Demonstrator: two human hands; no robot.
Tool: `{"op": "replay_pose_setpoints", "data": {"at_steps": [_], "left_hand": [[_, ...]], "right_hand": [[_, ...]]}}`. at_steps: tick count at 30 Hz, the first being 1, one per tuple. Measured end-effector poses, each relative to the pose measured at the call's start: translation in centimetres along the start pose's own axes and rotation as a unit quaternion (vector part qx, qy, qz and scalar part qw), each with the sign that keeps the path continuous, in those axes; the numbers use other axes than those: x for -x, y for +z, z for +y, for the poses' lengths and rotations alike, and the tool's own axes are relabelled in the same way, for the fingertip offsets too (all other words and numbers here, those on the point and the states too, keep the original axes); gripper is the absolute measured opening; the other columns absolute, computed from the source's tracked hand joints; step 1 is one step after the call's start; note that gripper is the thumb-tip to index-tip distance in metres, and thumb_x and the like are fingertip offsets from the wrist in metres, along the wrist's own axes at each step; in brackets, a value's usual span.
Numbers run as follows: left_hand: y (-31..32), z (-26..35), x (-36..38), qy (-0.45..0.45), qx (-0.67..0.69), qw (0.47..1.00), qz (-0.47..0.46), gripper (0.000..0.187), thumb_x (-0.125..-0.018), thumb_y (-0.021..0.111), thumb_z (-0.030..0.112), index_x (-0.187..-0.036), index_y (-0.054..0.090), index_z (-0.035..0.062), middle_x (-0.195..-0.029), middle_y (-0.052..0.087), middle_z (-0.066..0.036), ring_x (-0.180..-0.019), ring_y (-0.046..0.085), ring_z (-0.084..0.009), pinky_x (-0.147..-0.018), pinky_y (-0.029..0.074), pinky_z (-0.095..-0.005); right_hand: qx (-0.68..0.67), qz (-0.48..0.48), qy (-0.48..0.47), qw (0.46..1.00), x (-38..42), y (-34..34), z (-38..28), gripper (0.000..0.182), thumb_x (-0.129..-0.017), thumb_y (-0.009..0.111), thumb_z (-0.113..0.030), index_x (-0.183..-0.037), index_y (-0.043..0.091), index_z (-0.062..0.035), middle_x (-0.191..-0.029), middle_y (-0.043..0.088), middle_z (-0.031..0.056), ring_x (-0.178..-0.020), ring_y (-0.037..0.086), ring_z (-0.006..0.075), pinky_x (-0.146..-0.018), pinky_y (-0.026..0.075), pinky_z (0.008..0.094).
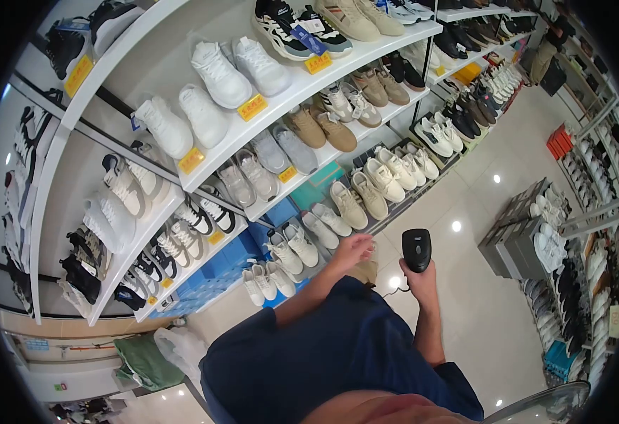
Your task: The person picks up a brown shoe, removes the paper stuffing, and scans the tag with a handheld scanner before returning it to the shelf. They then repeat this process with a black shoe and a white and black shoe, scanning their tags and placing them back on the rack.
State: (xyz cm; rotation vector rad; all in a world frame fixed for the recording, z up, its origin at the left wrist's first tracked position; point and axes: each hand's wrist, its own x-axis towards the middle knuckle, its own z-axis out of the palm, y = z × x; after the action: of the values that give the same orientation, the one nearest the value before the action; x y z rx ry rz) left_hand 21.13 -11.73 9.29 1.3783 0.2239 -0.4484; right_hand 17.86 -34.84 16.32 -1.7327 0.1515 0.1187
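Observation:
My right hand (422, 281) is closed around the handle of a black handheld barcode scanner (417, 249), held upright in front of my navy shirt. A thin cable hangs from it. My left hand (352, 249) is stretched out just left of the scanner, fingers loosely extended and holding nothing. It hovers near the lowest row of white and beige sneakers (348, 205). A tan shape lies just beneath that hand; I cannot tell what it is.
White wall shelves (302, 85) full of sneakers with yellow price tags run along the left and far side. Blue shoe boxes (217, 268) sit under the lowest shelf. A grey display stand (518, 237) and more shoe racks stand at the right. Glossy tiled floor lies between.

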Motion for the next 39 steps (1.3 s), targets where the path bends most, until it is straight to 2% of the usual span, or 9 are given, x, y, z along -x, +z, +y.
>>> {"op": "replay_pose_setpoints", "data": {"at_steps": [6, 16, 22, 26, 29, 30, 36, 37, 39], "left_hand": [[-2.3, 5.8, -8.6, -0.029, 0.144, 0.987, 0.067, 0.038, -0.101, 0.057, 0.027, -0.130, 0.054, 0.0023, -0.106, 0.066, -0.010, -0.085, 0.064, -0.0146, -0.077, 0.054, -0.0284], [-2.0, 24.6, -21.0, 0.090, 0.321, 0.942, 0.023, 0.047, -0.099, 0.058, 0.033, -0.138, 0.046, 0.0095, -0.114, 0.065, -0.016, -0.089, 0.064, -0.0229, -0.085, 0.053, -0.0379], [-3.6, 31.7, -26.5, 0.143, 0.399, 0.905, 0.017, 0.049, -0.098, 0.059, 0.034, -0.137, 0.043, 0.0089, -0.125, 0.062, -0.020, -0.089, 0.063, -0.0241, -0.088, 0.052, -0.0385], [-3.7, 35.5, -29.6, 0.176, 0.446, 0.877, 0.042, 0.051, -0.096, 0.063, 0.036, -0.130, 0.037, 0.0085, -0.124, 0.061, -0.020, -0.088, 0.062, -0.0263, -0.083, 0.054, -0.0387], [-3.1, 37.3, -32.3, 0.192, 0.473, 0.855, 0.090, 0.056, -0.095, 0.065, 0.038, -0.132, 0.036, 0.0083, -0.123, 0.061, -0.021, -0.088, 0.062, -0.0258, -0.082, 0.055, -0.0383], [-2.9, 38.1, -32.9, 0.180, 0.479, 0.850, 0.123, 0.053, -0.094, 0.066, 0.038, -0.124, 0.039, 0.0041, -0.118, 0.064, -0.022, -0.085, 0.063, -0.0244, -0.081, 0.055, -0.0369], [-1.1, 40.1, -37.2, 0.170, 0.454, 0.830, 0.275, 0.047, -0.091, 0.070, 0.040, -0.104, 0.053, -0.0018, -0.101, 0.070, -0.020, -0.076, 0.065, -0.0225, -0.076, 0.056, -0.0343], [-0.9, 40.2, -38.1, 0.166, 0.439, 0.829, 0.304, 0.044, -0.091, 0.071, 0.039, -0.100, 0.057, -0.0014, -0.098, 0.070, -0.019, -0.075, 0.065, -0.0223, -0.074, 0.056, -0.0335], [-0.6, 40.3, -39.3, 0.186, 0.423, 0.826, 0.324, 0.041, -0.090, 0.071, 0.037, -0.097, 0.059, -0.0016, -0.096, 0.070, -0.018, -0.074, 0.065, -0.0217, -0.072, 0.056, -0.0328]], "right_hand": [[0.045, -0.048, 0.002, 0.998, -7.5, -1.1, -3.1, 0.024, -0.081, 0.078, -0.012, -0.095, 0.064, 0.0023, -0.081, 0.067, 0.0069, -0.075, 0.058, 0.0133, -0.071, 0.050, 0.0317], [0.039, -0.004, -0.032, 0.999, -20.7, -1.4, -8.5, 0.017, -0.082, 0.077, -0.010, -0.085, 0.063, 0.0002, -0.072, 0.060, 0.0005, -0.066, 0.051, 0.0099, -0.061, 0.046, 0.0310], [0.030, -0.087, -0.019, 0.996, -26.4, 0.5, -9.6, 0.017, -0.081, 0.078, -0.009, -0.091, 0.066, -0.0001, -0.076, 0.065, 0.0019, -0.069, 0.056, 0.0093, -0.063, 0.048, 0.0292], [0.020, -0.136, -0.089, 0.986, -29.2, 1.1, -10.5, 0.018, -0.082, 0.078, -0.008, -0.093, 0.067, -0.0004, -0.079, 0.066, 0.0027, -0.069, 0.057, 0.0101, -0.065, 0.049, 0.0298], [0.015, -0.166, -0.037, 0.985, -31.4, -0.1, -10.1, 0.017, -0.082, 0.077, -0.008, -0.093, 0.067, -0.0006, -0.079, 0.066, 0.0023, -0.071, 0.057, 0.0101, -0.066, 0.049, 0.0302], [0.021, -0.179, -0.006, 0.984, -32.4, -0.5, -10.3, 0.017, -0.082, 0.077, -0.008, -0.093, 0.067, -0.0004, -0.079, 0.066, 0.0025, -0.072, 0.058, 0.0103, -0.067, 0.049, 0.0305], [0.014, -0.237, -0.004, 0.971, -39.4, -4.0, -10.6, 0.020, -0.081, 0.078, -0.009, -0.094, 0.066, -0.0001, -0.081, 0.067, 0.0031, -0.072, 0.058, 0.0107, -0.067, 0.049, 0.0299], [-0.007, -0.230, -0.062, 0.971, -40.9, -4.6, -9.8, 0.020, -0.082, 0.078, -0.010, -0.094, 0.066, -0.0001, -0.080, 0.066, 0.0023, -0.072, 0.057, 0.0103, -0.066, 0.048, 0.0298], [-0.016, -0.232, -0.067, 0.970, -43.8, -5.7, -9.2, 0.019, -0.082, 0.078, -0.010, -0.094, 0.066, -0.0003, -0.080, 0.065, 0.0017, -0.072, 0.057, 0.0102, -0.066, 0.048, 0.0299]]}}
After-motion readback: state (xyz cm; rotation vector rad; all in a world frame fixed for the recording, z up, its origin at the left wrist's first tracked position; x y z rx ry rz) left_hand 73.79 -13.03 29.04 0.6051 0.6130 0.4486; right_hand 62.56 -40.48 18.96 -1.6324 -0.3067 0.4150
